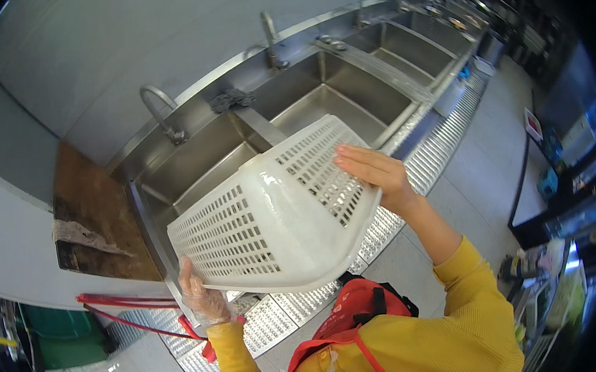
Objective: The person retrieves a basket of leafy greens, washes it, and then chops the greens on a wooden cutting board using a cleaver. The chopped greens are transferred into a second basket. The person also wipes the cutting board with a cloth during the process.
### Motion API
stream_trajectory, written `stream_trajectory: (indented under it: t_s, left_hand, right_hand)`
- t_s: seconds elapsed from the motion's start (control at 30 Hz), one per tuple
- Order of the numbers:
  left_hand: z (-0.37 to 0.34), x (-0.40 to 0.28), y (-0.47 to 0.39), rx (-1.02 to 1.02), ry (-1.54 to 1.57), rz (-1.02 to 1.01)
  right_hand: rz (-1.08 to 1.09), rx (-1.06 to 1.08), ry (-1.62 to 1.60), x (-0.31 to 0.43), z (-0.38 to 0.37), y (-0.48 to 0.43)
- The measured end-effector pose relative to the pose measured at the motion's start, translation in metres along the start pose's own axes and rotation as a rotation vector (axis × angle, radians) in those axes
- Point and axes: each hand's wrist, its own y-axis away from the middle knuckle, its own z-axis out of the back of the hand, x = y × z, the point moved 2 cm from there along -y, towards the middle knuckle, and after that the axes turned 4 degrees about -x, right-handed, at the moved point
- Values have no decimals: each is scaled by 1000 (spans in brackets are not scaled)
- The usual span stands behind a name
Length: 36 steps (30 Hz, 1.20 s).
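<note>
A wet white plastic basket point(279, 209) with square perforations is tilted over the front edge of the stainless steel sinks. My left hand point(201, 295), in a clear plastic glove, holds the basket's rim at its lower left corner. At the basket's right side, my right hand point(377, 170) rests with its fingers flat against the perforated wall; the thumb is hidden. Behind the basket are a left sink basin point(205, 168) and a second basin point(354, 100). The inside of the basket is turned from view.
Curved faucets point(162, 115) line the back. A dark scouring pad point(232, 100) sits on the divider between the basins. To the left lean brown boards point(99, 216). A red hose point(132, 304) runs below them, near a green bin point(65, 337). Metal grating point(268, 323) covers a floor drain.
</note>
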Motion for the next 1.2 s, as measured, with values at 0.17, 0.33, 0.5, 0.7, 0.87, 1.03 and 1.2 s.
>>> stream_trajectory:
  t_s: [0.17, 0.33, 0.5, 0.7, 0.87, 1.03, 1.2]
  left_hand:
    - [6, 0, 14, 178, -463, -272]
    - [11, 0, 16, 98, -443, -242]
    - [-58, -15, 41, 88, -9, 32]
    - [-199, -59, 82, 387, -932, -685]
    - [-337, 59, 190, 867, -550, 59]
    - [-397, 181, 380, 1297, -247, 719]
    - [-427, 218, 549, 1486, -391, 1218]
  right_hand:
    - [45, 74, 87, 31, 5, 5]
    - [33, 25, -17, 34, 12, 15]
    - [82, -88, 53, 43, 67, 32]
    - [102, -226, 425, 77, 219, 66]
    - [-49, -395, 854, 112, 347, 136]
    - [-525, -466, 987, 156, 428, 307]
    - [-1427, -611, 1035, 271, 424, 499]
